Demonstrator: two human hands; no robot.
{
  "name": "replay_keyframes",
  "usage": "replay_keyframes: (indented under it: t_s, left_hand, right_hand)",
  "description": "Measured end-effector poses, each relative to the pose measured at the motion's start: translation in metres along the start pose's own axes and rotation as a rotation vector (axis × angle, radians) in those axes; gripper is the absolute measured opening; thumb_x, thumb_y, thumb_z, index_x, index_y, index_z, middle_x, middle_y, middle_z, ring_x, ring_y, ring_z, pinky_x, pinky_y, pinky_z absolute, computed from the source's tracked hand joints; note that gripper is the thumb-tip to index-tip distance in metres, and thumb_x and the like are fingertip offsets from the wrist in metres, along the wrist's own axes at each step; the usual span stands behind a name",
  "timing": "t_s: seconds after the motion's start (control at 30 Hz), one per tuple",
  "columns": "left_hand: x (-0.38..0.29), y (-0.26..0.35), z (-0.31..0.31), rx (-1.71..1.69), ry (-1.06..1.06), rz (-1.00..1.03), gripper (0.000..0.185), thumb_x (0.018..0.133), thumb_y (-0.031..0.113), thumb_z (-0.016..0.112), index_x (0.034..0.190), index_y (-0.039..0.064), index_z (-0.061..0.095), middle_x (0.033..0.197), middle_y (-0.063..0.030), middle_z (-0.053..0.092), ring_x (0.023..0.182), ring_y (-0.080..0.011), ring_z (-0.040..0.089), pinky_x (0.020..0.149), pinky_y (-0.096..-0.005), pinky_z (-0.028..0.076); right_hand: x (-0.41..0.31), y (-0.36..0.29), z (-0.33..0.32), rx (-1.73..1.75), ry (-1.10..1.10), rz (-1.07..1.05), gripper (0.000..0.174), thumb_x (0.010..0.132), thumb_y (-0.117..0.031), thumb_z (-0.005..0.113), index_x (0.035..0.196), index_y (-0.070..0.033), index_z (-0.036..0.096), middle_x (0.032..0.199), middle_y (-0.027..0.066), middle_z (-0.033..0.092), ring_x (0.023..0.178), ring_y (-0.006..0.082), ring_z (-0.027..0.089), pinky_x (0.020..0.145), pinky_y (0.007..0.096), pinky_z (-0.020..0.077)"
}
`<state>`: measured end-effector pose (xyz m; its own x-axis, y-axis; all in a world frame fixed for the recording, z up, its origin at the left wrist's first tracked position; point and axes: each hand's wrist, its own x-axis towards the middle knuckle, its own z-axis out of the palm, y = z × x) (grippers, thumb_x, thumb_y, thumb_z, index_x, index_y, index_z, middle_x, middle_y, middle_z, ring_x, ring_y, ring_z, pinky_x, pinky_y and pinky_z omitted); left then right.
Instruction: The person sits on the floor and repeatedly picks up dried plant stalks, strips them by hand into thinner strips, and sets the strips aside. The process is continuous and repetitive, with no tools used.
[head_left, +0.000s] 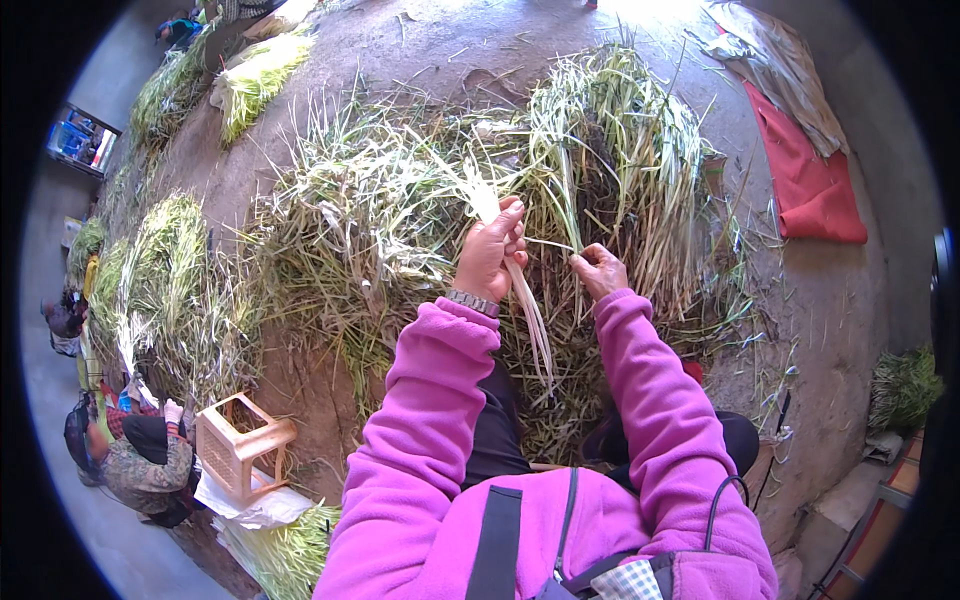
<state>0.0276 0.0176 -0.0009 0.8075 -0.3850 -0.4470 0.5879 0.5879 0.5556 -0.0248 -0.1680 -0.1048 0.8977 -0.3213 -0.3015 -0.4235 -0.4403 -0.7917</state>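
My left hand (491, 251) is closed around a small bunch of pale stalks (531, 319), thin and whitish, likely garlic shoots. Their lower ends hang below the fist and their leafy tops fan out above it. With thumb and fingers my right hand (600, 270) pinches green stalks (568, 199) just to the right, at the front of a tall heap (619, 112) of long green leaves. One pale strand runs between the two hands. A wide pile of loose leaves and trimmings (352, 232) spreads to the left, in front of my legs.
At left a person (142, 465) sits by another leaf heap (165, 262). An upturned plastic stool (244, 442) rests on a white sack (255, 499) near a yellow-green bundle (285, 551). Red cloth (806, 165) lies at the right wall; a bright bundle (262, 82) is far left.
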Motion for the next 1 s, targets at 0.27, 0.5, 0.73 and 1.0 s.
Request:
replay_keyframes:
  t_s: [0.27, 0.5, 0.73, 1.0]
  left_hand:
    - [0.005, -0.039, 0.001, 0.246, 0.046, -0.06, 0.041, 0.075, 0.022, 0.062, 0.107, 0.01, 0.041, 0.086, 0.0002, 0.052, 0.069, -0.0105, 0.051, 0.058, -0.0264, 0.04]
    - [0.005, -0.059, 0.0, 0.284, -0.067, -0.066, 0.042, 0.074, 0.015, 0.062, 0.107, 0.006, 0.039, 0.083, -0.0021, 0.055, 0.069, -0.0116, 0.054, 0.06, -0.0266, 0.041]
    - [0.001, -0.056, 0.007, 0.21, 0.044, 0.003, 0.03, 0.078, 0.008, 0.056, 0.104, 0.006, 0.041, 0.079, -0.0034, 0.056, 0.069, -0.0119, 0.054, 0.054, -0.022, 0.042]
    - [0.01, -0.024, -0.008, -0.026, 0.131, 0.074, 0.029, 0.077, 0.002, 0.053, 0.104, 0.005, 0.04, 0.081, -0.0058, 0.054, 0.067, -0.0145, 0.055, 0.052, -0.023, 0.044]
  right_hand:
    - [-0.068, -0.039, -0.021, 0.55, -0.074, -0.12, 0.016, 0.079, -0.017, 0.058, 0.077, -0.003, 0.05, 0.061, 0.0013, 0.054, 0.05, 0.0074, 0.051, 0.046, 0.019, 0.0404]
    - [-0.087, -0.053, -0.023, 0.779, -0.141, 0.001, 0.019, 0.079, -0.019, 0.058, 0.085, -0.003, 0.05, 0.064, 0.0005, 0.055, 0.05, 0.0059, 0.05, 0.046, 0.0179, 0.0394]
    - [-0.083, -0.05, -0.016, 0.823, 0.0, -0.045, 0.015, 0.082, -0.019, 0.055, 0.085, -0.006, 0.049, 0.066, 0.0019, 0.055, 0.052, 0.0074, 0.051, 0.043, 0.0187, 0.0419]
    - [-0.11, -0.019, -0.033, 1.056, 0.031, -0.284, 0.009, 0.085, -0.013, 0.049, 0.086, -0.005, 0.046, 0.069, 0.006, 0.058, 0.06, 0.0132, 0.057, 0.059, 0.0261, 0.0489]
